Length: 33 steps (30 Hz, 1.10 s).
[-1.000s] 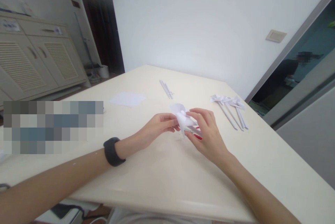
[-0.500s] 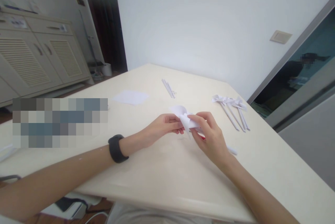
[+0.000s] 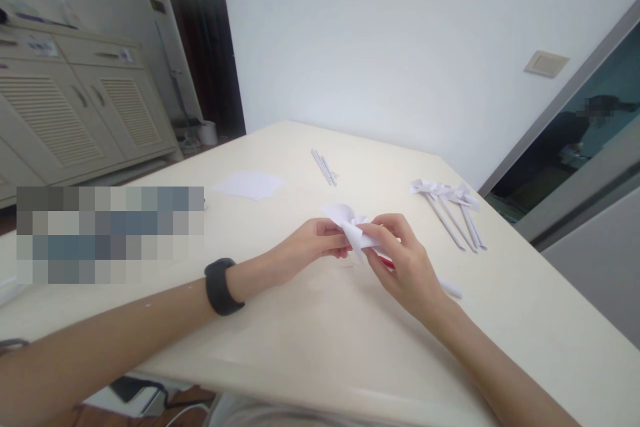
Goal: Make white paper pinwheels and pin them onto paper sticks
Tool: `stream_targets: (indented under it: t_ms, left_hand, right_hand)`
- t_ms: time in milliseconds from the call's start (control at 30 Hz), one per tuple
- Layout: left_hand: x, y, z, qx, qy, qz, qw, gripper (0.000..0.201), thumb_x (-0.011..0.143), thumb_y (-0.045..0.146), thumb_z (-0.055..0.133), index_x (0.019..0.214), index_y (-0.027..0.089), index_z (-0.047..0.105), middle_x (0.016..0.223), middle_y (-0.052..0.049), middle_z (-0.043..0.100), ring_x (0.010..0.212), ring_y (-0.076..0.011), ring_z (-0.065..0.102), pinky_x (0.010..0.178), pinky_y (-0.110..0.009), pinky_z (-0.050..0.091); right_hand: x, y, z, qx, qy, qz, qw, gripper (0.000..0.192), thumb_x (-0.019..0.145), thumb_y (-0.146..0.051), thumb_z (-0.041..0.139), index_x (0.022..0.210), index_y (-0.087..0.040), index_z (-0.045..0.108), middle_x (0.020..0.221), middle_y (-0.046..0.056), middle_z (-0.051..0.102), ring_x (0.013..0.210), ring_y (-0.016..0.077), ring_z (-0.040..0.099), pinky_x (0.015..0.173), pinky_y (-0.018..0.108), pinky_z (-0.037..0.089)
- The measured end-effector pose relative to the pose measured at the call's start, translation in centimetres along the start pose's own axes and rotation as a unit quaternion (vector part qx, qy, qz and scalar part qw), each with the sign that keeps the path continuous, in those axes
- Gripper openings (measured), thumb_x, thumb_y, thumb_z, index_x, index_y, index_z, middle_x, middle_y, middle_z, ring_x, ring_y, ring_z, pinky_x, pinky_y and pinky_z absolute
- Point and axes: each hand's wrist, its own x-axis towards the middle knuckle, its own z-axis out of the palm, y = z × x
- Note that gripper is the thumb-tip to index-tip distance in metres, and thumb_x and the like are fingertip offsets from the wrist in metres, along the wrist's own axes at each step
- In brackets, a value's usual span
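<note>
Both my hands meet over the middle of the cream table [image 3: 310, 340] on one white paper pinwheel [image 3: 345, 219]. My left hand [image 3: 305, 248], with a black band on its wrist, pinches the folded paper vanes from the left. My right hand [image 3: 403, 266] closes over the pinwheel from the right, where its white paper stick [image 3: 449, 288] pokes out past the palm along the tabletop. The middle of the pinwheel is hidden by my fingers.
Several finished paper pinwheels [image 3: 450, 204] lie at the table's right side. A few thin white sticks [image 3: 324, 167] lie farther back, and a flat white sheet of paper [image 3: 249, 184] lies to the left. A cabinet [image 3: 75, 114] stands beyond the table's left edge.
My right hand has closed down over the pinwheel, and its stick now shows behind the palm. My left hand has kept its pinch.
</note>
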Motion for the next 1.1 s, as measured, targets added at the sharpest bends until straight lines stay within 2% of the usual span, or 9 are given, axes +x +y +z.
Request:
stream_targets:
  t_ms: [100, 267, 467, 600, 700, 800, 900, 967, 1100]
  left_hand:
    - [0.2, -0.3, -0.3, -0.013, 0.0, -0.005, 1.0, 0.015, 0.074, 0.026, 0.063, 0.083, 0.015, 0.066, 0.076, -0.001, 0.058, 0.068, -0.0107, 0.049, 0.068, -0.026, 0.039]
    - [0.5, -0.6, -0.5, -0.005, 0.001, -0.014, 1.0, 0.014, 0.074, 0.025, 0.063, 0.082, 0.014, 0.065, 0.077, -0.001, 0.059, 0.067, -0.01, 0.05, 0.069, -0.026, 0.039]
    - [0.4, 0.0, -0.5, 0.027, 0.031, 0.027, 0.999, 0.016, 0.074, 0.028, 0.062, 0.083, 0.015, 0.062, 0.076, -0.002, 0.059, 0.068, -0.0117, 0.053, 0.068, -0.027, 0.041]
    - [0.3, 0.1, -0.6, 0.037, 0.06, 0.033, 0.997, 0.014, 0.076, 0.028, 0.058, 0.082, 0.016, 0.059, 0.079, -0.002, 0.059, 0.071, -0.0131, 0.054, 0.069, -0.028, 0.042]
    - [0.4, -0.1, -0.9, 0.047, 0.076, 0.021, 0.996, 0.012, 0.077, 0.026, 0.056, 0.082, 0.016, 0.059, 0.082, -0.003, 0.058, 0.072, -0.0126, 0.054, 0.07, -0.028, 0.042]
    - [0.5, -0.3, -1.1, 0.046, 0.083, 0.022, 0.995, 0.011, 0.078, 0.025, 0.054, 0.083, 0.016, 0.058, 0.084, -0.003, 0.058, 0.071, -0.0115, 0.054, 0.071, -0.028, 0.042]
    - [0.6, -0.3, -1.2, 0.043, 0.081, 0.023, 0.996, 0.012, 0.079, 0.026, 0.054, 0.083, 0.016, 0.057, 0.083, -0.002, 0.057, 0.071, -0.0113, 0.053, 0.071, -0.027, 0.042]
    - [0.6, -0.2, -1.2, 0.044, 0.081, 0.022, 0.996, 0.012, 0.079, 0.027, 0.055, 0.083, 0.016, 0.057, 0.082, -0.002, 0.057, 0.072, -0.0113, 0.053, 0.071, -0.027, 0.042]
    - [0.5, -0.1, -1.2, 0.049, 0.088, 0.018, 0.995, 0.013, 0.079, 0.029, 0.054, 0.083, 0.016, 0.056, 0.082, -0.002, 0.057, 0.07, -0.0113, 0.053, 0.071, -0.027, 0.042]
  right_hand:
    - [0.0, -0.1, -0.1, 0.002, -0.015, 0.012, 1.0, 0.031, 0.086, -0.018, 0.045, 0.117, -0.023, 0.049, 0.11, 0.008, 0.046, 0.091, 0.0161, 0.052, 0.068, 0.027, 0.052]
    - [-0.1, -0.1, 0.0, 0.011, -0.053, 0.049, 0.997, 0.04, 0.085, -0.019, 0.045, 0.125, -0.024, 0.041, 0.116, 0.009, 0.043, 0.09, 0.0169, 0.054, 0.06, 0.026, 0.054]
    - [0.1, 0.4, 0.1, 0.023, -0.047, 0.101, 0.994, 0.056, 0.08, -0.021, 0.051, 0.131, -0.025, 0.028, 0.126, 0.01, 0.04, 0.09, 0.0189, 0.056, 0.07, 0.032, 0.054]
    - [0.3, 1.5, -0.3, 0.038, -0.086, 0.144, 0.985, 0.06, 0.078, -0.025, 0.055, 0.13, -0.027, 0.027, 0.121, 0.007, 0.047, 0.087, 0.0184, 0.057, 0.071, 0.033, 0.052]
    - [0.1, 2.7, -0.5, 0.034, -0.123, 0.171, 0.977, 0.051, 0.077, -0.028, 0.057, 0.123, -0.027, 0.035, 0.115, 0.004, 0.052, 0.088, 0.0183, 0.057, 0.074, 0.034, 0.049]
    - [0.1, 3.5, -0.5, 0.023, -0.144, 0.179, 0.973, 0.028, 0.077, -0.027, 0.056, 0.104, -0.026, 0.048, 0.106, 0.001, 0.055, 0.086, 0.0167, 0.057, 0.073, 0.031, 0.046]
    - [0.3, 3.5, -0.5, 0.005, -0.153, 0.171, 0.973, 0.011, 0.079, -0.026, 0.053, 0.089, -0.023, 0.053, 0.098, 0.001, 0.056, 0.079, 0.0146, 0.057, 0.069, 0.028, 0.043]
    - [0.4, 3.2, -0.6, -0.007, -0.155, 0.168, 0.974, 0.006, 0.08, -0.026, 0.05, 0.083, -0.022, 0.054, 0.095, 0.001, 0.056, 0.073, 0.0137, 0.055, 0.065, 0.028, 0.041]
    - [0.8, 2.7, -1.0, -0.012, -0.143, 0.173, 0.974, 0.008, 0.081, -0.024, 0.047, 0.081, -0.021, 0.055, 0.087, 0.001, 0.057, 0.071, 0.0139, 0.055, 0.065, 0.027, 0.039]
